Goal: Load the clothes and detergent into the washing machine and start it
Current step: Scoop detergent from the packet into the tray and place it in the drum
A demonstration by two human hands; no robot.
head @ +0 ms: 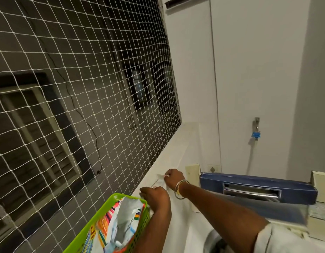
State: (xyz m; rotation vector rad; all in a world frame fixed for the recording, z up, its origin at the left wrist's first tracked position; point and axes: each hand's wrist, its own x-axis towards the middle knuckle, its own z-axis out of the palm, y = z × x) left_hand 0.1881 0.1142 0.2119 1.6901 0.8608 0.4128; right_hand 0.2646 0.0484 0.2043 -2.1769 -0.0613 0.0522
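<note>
Both hands meet on a smooth white ledge at the near centre; the right hand, with a thin metal bangle on its wrist, pinches a small crumpled white scrap; the left hand curls over the scrap's near end, and whether it grips I cannot tell. Near left, a lime-green perforated plastic basket holds a torn-open, glossy, striped detergent bag; the left forearm crosses the basket's right rim. To the right is the washing machine, with a blue top panel and a recessed chrome handle. A knotted white net fills the left; a metal tap with a pale hose is on the far wall.
</note>
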